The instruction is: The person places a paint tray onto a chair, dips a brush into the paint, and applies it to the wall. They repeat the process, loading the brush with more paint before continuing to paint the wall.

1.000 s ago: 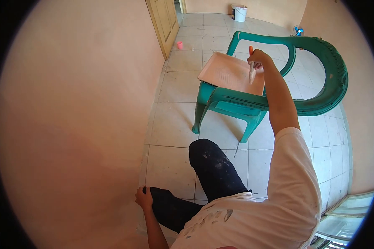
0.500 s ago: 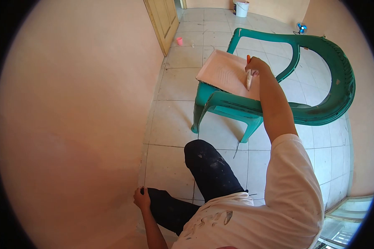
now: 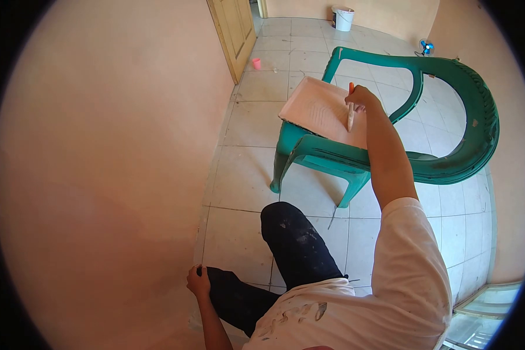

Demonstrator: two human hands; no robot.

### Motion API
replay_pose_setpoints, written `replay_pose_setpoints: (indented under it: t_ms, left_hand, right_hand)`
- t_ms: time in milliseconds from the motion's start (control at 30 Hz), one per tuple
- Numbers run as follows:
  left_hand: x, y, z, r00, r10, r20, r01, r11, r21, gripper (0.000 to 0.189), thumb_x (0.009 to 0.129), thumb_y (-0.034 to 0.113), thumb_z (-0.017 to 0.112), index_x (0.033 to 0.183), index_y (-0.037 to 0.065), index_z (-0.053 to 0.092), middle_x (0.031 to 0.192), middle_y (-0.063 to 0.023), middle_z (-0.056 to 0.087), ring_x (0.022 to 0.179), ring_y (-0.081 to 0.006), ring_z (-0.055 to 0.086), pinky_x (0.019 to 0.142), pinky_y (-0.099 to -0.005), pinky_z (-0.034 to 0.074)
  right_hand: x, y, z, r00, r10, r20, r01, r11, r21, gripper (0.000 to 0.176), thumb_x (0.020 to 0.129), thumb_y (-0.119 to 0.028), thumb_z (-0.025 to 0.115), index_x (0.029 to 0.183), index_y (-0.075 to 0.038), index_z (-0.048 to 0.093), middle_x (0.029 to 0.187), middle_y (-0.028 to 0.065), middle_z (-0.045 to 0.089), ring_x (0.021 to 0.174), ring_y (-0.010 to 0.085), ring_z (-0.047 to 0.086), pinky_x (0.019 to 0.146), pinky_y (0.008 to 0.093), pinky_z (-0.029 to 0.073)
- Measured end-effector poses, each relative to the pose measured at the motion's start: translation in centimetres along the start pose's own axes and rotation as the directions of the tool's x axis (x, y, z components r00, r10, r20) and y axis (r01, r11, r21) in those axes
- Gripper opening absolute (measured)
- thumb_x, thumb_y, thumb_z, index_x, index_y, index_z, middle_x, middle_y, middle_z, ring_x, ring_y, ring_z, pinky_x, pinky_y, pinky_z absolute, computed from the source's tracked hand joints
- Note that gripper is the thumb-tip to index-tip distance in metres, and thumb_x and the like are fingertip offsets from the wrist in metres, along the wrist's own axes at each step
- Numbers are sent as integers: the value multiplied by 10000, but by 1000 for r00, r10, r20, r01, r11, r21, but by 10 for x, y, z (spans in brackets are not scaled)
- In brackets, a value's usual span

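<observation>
My right hand (image 3: 361,100) is closed around a paintbrush (image 3: 350,118). The brush's orange handle end sticks up above my fist, and its pale, paint-coated lower part points down into the paint tray (image 3: 315,105). Pinkish-peach paint coats this shallow tray, which sits on the seat of a green plastic chair (image 3: 338,153); my forearm hides its right side. Down by the wall, my left hand (image 3: 198,282) is at my knee in dark trousers (image 3: 239,291), fingers curled with a dark patch between thumb and fingers. I cannot tell what, if anything, it holds.
A peach-painted wall (image 3: 111,146) runs close along my left, up to a wooden door (image 3: 233,35). On the tiled floor (image 3: 239,175) stand a pink cup (image 3: 256,63), a white bucket (image 3: 343,19) and, farther right, a small blue fan (image 3: 427,46). The chair's curved backrest reaches out to the right.
The whole scene sits slightly lower in view. The brush stays in my right hand over the tray, its tip a little nearer the tray's front edge. My left hand remains at the knee.
</observation>
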State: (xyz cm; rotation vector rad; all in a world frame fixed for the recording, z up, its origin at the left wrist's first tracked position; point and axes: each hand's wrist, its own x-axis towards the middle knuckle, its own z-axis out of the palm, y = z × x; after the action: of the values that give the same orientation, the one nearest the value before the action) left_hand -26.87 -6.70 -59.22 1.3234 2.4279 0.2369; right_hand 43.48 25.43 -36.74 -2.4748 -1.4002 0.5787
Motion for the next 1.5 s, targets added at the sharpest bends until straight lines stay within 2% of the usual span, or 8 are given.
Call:
replay_pose_setpoints:
  t_ms: [267,300,533,600,800,933,1033,1500]
  left_hand:
    - [-5,-8,2,1000,-5,-27,5,1000,-3,330,947,370,625,1195,162,689,1268,-48,659,1223,-298,573,1056,-520,398]
    - [-6,-9,1,1000,-4,-22,4,1000,-8,333,948,370,624,1199,161,687,1269,-48,659,1224,-299,573,1054,-519,400]
    - [-6,-15,-1,999,-45,-9,45,999,1,348,946,376,622,1213,159,679,1272,-54,653,1241,-298,557,1064,-516,391]
    - [-5,-18,-1,999,-36,-11,36,999,-26,351,944,377,625,1214,159,678,1269,-55,653,1243,-296,555,1068,-514,387]
    - [-5,-21,-2,999,-52,3,52,997,-54,348,941,373,633,1212,160,680,1275,-53,652,1240,-297,558,1066,-514,391]
    - [-7,-22,-1,999,-45,-14,45,998,-33,341,941,367,636,1208,160,682,1280,-54,650,1235,-298,561,1063,-513,397]
    - [-10,-21,-5,999,-46,-8,46,998,-49,338,943,361,637,1206,152,684,1277,-63,652,1233,-299,564,1063,-512,400]
    - [-11,-26,-5,999,-35,-27,33,997,-67,341,948,364,625,1207,150,682,1272,-62,655,1232,-299,567,1066,-507,395]
  right_hand:
    - [31,15,10,990,-42,-136,58,991,118,307,729,-245,752,937,-24,703,843,149,736,680,235,724,656,360,578]
    - [-8,-5,-3,999,-5,-41,10,994,109,237,744,-155,749,899,-16,635,669,107,623,536,187,596,464,310,440]
    - [27,13,2,973,-32,-231,67,987,148,268,750,-155,769,940,-30,628,658,92,624,505,167,578,472,295,430]
    - [37,22,9,999,-22,-34,29,975,219,312,744,-191,771,966,-12,646,735,129,697,555,204,656,533,324,508]
    - [19,10,-1,974,-35,-226,76,981,177,306,764,-208,765,981,-18,664,755,140,703,594,220,681,527,306,501]
    - [1,1,-5,1000,19,22,-21,993,115,314,747,-205,757,957,9,663,772,152,703,590,238,680,545,337,528]
    - [18,13,5,998,-5,-57,17,979,202,370,728,-276,742,960,8,694,796,149,727,625,235,710,643,362,568]
    - [35,25,5,978,-32,-204,71,980,187,261,764,-194,766,921,-20,651,696,126,678,500,206,631,484,350,478]
